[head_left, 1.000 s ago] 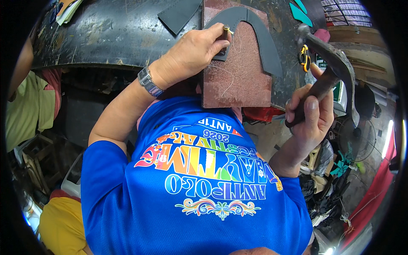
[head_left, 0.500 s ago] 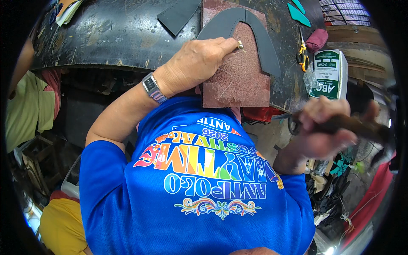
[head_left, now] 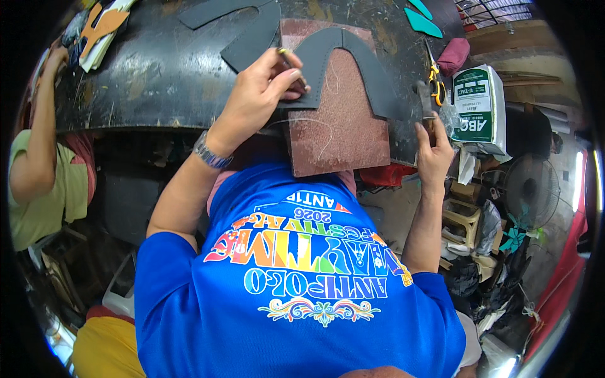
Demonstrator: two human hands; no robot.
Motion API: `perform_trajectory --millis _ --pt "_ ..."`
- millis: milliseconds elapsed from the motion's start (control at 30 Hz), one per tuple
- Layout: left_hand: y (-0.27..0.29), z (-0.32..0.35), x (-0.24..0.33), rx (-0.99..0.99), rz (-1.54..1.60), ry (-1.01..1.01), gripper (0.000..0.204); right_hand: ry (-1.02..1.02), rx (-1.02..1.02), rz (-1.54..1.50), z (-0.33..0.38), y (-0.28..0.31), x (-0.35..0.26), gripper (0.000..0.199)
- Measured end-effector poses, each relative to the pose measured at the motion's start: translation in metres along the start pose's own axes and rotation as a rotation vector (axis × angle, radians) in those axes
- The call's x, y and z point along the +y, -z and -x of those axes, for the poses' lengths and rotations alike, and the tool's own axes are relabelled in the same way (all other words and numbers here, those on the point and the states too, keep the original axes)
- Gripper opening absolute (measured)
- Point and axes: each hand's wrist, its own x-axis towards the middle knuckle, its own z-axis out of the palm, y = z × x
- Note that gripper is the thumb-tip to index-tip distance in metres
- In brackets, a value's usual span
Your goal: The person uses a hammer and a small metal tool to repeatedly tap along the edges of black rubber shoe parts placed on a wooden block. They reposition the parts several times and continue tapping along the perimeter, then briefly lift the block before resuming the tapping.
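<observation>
My left hand (head_left: 261, 94) pinches a slim metal punch (head_left: 285, 58) with a brassy end. The punch slants over the left leg of a black U-shaped leather piece (head_left: 343, 39), which has small holes along its edge. Under the leather lies a reddish-brown board (head_left: 340, 151), and a loose pale thread curls on it. My right hand (head_left: 435, 151), closed round its handle, raises a hammer (head_left: 424, 94) to the right of the board. The tip of the punch is partly hidden by my fingers.
Another black leather piece (head_left: 242, 47) lies at upper left on the dark table (head_left: 157, 82). Yellow-handled scissors (head_left: 435, 85), a maroon pouch (head_left: 454, 57) and a green-white can (head_left: 479, 107) are at the right. A co-worker's arm (head_left: 44, 126) reaches in at far left.
My left hand has moved from inside the leather's curve to its left leg, with the punch. My right hand has swung the hammer inward and up, from the far right toward the board.
</observation>
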Motion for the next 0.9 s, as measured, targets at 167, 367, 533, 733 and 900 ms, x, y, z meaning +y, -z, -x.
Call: perform_trajectory --millis 167,367,533,733,900 --pt "0.012 -0.004 0.010 0.012 -0.019 -0.064 0.013 -0.155 0.032 0.131 0.005 -0.006 0.046 0.041" --pt "0.006 -0.055 0.018 -0.023 -0.167 -0.169 0.013 -0.231 0.008 -0.455 -0.009 -0.009 0.002 0.049" --pt "-0.013 -0.107 0.010 -0.097 -0.309 -0.178 0.014 -0.035 -0.219 -0.306 -0.034 -0.024 -0.037 0.038" --pt "-0.022 -0.131 -0.003 -0.070 -0.332 -0.159 0.015 -0.108 -0.363 -0.169 -0.052 -0.035 -0.049 0.044" --pt "-0.015 -0.131 -0.006 -0.120 -0.396 -0.123 0.014 -0.110 -0.382 -0.141 -0.052 -0.031 -0.050 0.038"
